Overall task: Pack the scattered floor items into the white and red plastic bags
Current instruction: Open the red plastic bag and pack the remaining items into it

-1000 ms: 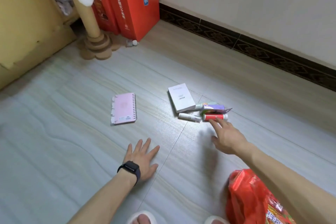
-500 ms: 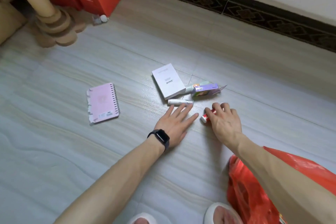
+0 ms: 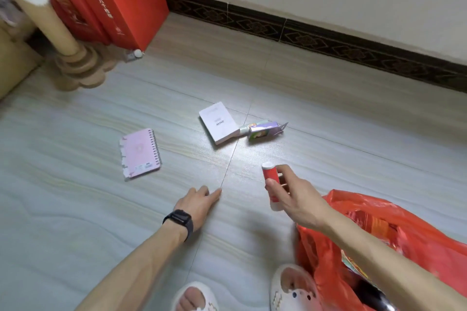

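Pink notebook [image 3: 140, 153] lies centre-left, left hand [image 3: 197, 203] rests loose-fingered on the floor [image 3: 75, 209], and right hand [image 3: 298, 202] clamps the red tube [image 3: 268, 175], likely light, stiff and slick, round its middle, just left of the red bag [image 3: 394, 225].

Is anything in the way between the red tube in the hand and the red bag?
Nothing visible is. The right hand holds the red tube up off the floor, and the red bag sits just behind it. Only the person's own forearm crosses over the bag.
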`<action>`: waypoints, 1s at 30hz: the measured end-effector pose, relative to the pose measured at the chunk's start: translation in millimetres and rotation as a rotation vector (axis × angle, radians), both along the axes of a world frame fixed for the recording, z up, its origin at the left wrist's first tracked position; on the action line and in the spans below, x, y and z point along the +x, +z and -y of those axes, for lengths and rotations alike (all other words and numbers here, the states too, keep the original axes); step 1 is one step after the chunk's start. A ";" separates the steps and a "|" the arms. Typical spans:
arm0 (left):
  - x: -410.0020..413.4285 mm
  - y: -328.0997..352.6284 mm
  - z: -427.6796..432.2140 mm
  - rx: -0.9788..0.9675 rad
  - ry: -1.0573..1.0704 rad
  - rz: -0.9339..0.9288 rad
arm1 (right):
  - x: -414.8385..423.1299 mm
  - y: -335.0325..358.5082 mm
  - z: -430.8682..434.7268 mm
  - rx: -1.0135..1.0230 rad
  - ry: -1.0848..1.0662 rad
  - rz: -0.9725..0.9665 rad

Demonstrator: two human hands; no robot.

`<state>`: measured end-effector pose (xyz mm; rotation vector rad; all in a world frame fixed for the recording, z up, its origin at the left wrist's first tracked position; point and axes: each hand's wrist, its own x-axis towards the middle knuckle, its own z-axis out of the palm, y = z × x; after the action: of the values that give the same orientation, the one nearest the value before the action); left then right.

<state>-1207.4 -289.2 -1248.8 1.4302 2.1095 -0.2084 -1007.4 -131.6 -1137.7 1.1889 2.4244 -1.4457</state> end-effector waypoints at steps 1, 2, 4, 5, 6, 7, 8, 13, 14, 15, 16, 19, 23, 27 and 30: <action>-0.4 7.0 12.1 -0.018 0.010 0.029 | 12.9 16.6 9.5 -0.063 -0.117 -0.084; -0.5 18.8 21.4 -0.021 0.032 0.050 | 28.3 33.5 19.6 -0.100 -0.222 -0.158; -2.3 47.1 28.2 0.017 0.074 0.058 | 61.7 59.5 39.2 -0.154 -0.405 -0.265; -1.8 65.2 28.2 0.056 0.075 0.047 | 82.3 69.1 49.4 -0.170 -0.493 -0.307; -1.0 83.5 26.7 0.105 0.069 0.034 | 103.6 75.2 58.8 -0.179 -0.581 -0.328; 2.8 103.1 23.5 0.152 0.054 0.021 | 127.3 80.3 67.4 -0.172 -0.665 -0.320; 7.4 123.2 19.0 0.197 0.036 0.007 | 149.8 81.1 74.2 -0.155 -0.730 -0.282; 44.6 202.0 -16.5 0.311 -0.149 -0.059 | 228.2 57.5 86.9 -0.017 -0.646 0.084; 54.5 211.2 -24.0 0.325 -0.193 -0.068 | 233.4 51.2 85.8 0.008 -0.571 0.165; 67.7 219.2 -33.2 0.336 -0.243 -0.073 | 237.1 47.3 85.5 0.036 -0.487 0.232; 81.6 225.3 -41.2 0.341 -0.289 -0.074 | 237.1 43.2 85.5 0.054 -0.410 0.282; 125.6 233.6 -62.2 0.330 -0.408 -0.054 | 227.7 24.6 85.1 0.134 -0.276 0.319; 178.8 230.8 -83.6 0.330 -0.540 -0.039 | 216.5 -2.0 82.8 0.258 -0.306 0.212; 207.8 221.5 -91.2 0.330 -0.528 0.002 | 218.8 -4.1 76.9 0.243 -0.477 0.126; 221.6 210.8 -91.5 0.341 -0.479 0.119 | 223.7 27.3 73.2 -0.055 -0.756 -0.166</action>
<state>-985.7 -197.8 -1038.0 2.0843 1.7341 0.0593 -783.7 -204.8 -1110.4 2.1968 2.0824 -1.8085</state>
